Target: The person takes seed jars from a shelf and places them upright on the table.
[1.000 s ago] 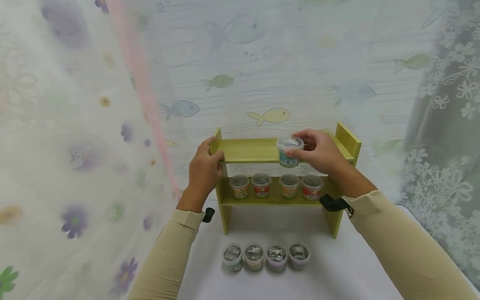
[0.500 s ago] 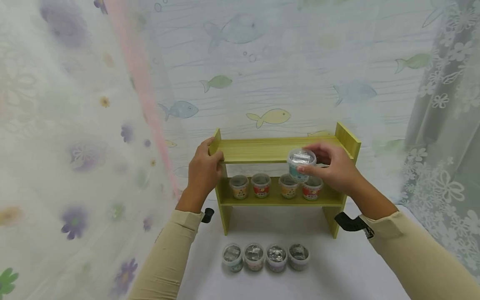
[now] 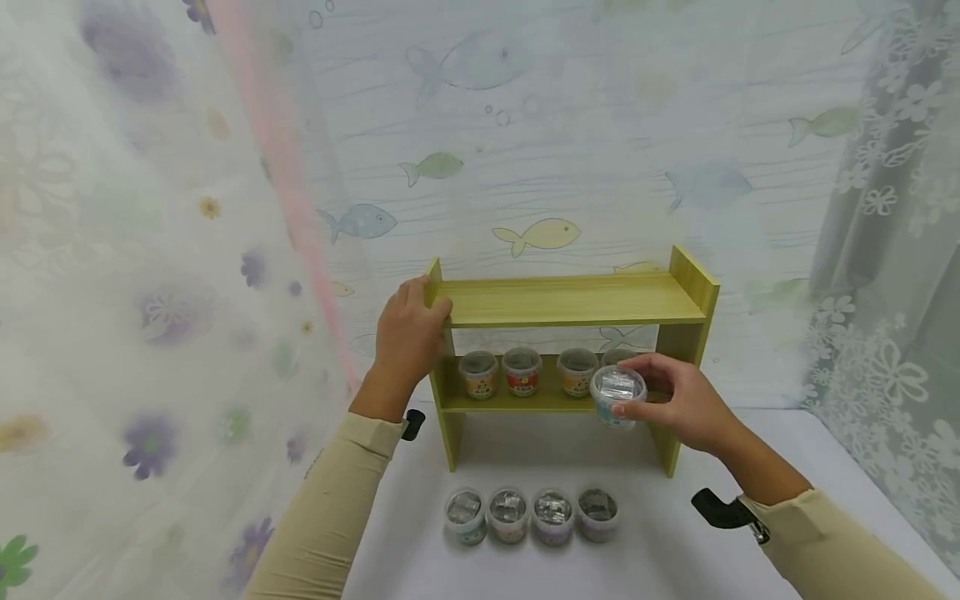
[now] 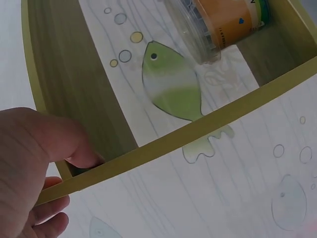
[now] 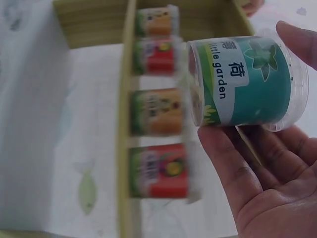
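My right hand [image 3: 686, 404] grips a clear plastic tub with a teal "little garden" label [image 5: 260, 87], thumb on one side and fingers on the other. In the head view this tub [image 3: 618, 396] hangs in front of the lower board's right end, overlapping a red-labelled tub [image 5: 161, 171] behind it. My left hand [image 3: 411, 329] holds the left side panel of a yellow-green wooden shelf [image 3: 570, 300]. Its thumb lies on the inner side, as the left wrist view shows. Orange-labelled tubs [image 3: 478, 375] and red-labelled tubs [image 3: 522, 372] line the lower board.
Several lidded tubs [image 3: 553, 517] stand in a row on the white tabletop [image 3: 675, 542] before the shelf. A fish-print curtain [image 3: 525, 150] hangs behind it. Flowered curtains [image 3: 172, 333] hang at the left, and lace [image 3: 885, 333] at the right.
The right hand has lowered the teal-labelled tub from the top board, rightward and down, to the lower board's right end. The left hand stays on the side panel.
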